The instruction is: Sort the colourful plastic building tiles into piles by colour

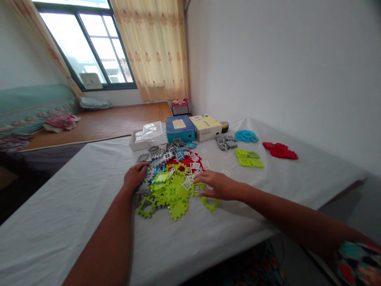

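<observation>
A mixed heap of interlocking plastic tiles [172, 178] in lime green, grey, red, blue and white lies on the white-covered table [74, 214]. My left hand [135, 176] rests on the heap's left edge, fingers curled over grey tiles. My right hand [216, 184] lies flat on the heap's right side, fingers stretched toward a lime green tile [197, 188]. A lime green ring-shaped tile [210, 204] sits just below that hand.
Sorted piles sit further right: grey tiles [226, 143], blue tiles [246, 136], lime green tiles [249, 158], red tiles [280, 151]. A clear-lidded box [149, 134], blue box [179, 128] and yellow-white box [206, 127] line the far edge. A white wall runs along the right.
</observation>
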Motion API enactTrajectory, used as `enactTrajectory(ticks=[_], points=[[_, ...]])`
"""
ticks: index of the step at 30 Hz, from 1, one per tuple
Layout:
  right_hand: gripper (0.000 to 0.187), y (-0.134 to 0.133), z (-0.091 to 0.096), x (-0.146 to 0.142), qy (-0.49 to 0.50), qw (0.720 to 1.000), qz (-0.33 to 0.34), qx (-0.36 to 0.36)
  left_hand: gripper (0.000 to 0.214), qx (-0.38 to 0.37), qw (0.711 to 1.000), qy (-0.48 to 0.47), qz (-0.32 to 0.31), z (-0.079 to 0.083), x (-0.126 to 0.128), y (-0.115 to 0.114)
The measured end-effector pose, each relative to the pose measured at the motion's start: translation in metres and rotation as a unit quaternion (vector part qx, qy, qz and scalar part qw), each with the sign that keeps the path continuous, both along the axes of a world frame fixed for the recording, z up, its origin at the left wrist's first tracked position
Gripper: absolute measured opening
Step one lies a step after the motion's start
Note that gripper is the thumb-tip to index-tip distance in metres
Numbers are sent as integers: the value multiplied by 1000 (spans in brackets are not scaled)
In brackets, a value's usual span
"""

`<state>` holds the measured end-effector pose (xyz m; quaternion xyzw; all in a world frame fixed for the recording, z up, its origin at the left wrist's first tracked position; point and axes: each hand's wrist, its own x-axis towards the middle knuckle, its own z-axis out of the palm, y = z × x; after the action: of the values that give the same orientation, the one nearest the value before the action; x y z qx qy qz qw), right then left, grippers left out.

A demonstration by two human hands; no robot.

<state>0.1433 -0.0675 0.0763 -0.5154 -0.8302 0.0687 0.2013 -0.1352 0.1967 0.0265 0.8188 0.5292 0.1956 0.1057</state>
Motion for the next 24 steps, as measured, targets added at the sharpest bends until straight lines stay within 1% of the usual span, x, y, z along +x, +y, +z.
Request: enactTrajectory(ticks=[2,4,7,9,11,13,15,16,17,18,19,21,23,24], points=[[50,12,-4,-25,-23,999,28,14,39,-2,1000,1,-2,1,0,0],[58,22,-8,-39,-65,996,45,33,39,-4,1000,6,-1,1,0,-1],[56,35,-11,-45,-113,990,74,48,39,-3,1000,8,1,2,1,-1],[53,40,-12,-45,-112,989,85,53,39,-2,1000,5,-1,1,1,-1],[49,42,-12,-44,-85,992,75,58,38,-3,1000,2,-2,1,1,-1],[46,42,-11,-43,-31,997,53,54,38,-2,1000,-1,0,2,1,-1],[43,43,-10,-41,54,997,28,39,37,0,1000,-2,0,3,1,-2],[41,44,-9,-39,112,993,11,23,37,2,1000,-2,1,4,2,-3],[39,45,-8,-37,177,984,-9,3,37,3,1000,-2,-1,5,2,-3],[36,46,-7,-34,248,968,-28,-25,37,5,1000,-2,0,5,2,-4],[34,47,-5,-30,318,945,-45,-57,37,6,1000,-1,0,6,2,-4],[34,50,-2,-19,439,887,-76,-122,37,6,1000,0,-2,6,2,-4],[36,49,3,-5,515,836,-107,-159,38,3,1000,3,-4,5,2,-3],[36,48,5,4,538,818,-123,-165,38,2,1000,5,-5,5,1,-2]])
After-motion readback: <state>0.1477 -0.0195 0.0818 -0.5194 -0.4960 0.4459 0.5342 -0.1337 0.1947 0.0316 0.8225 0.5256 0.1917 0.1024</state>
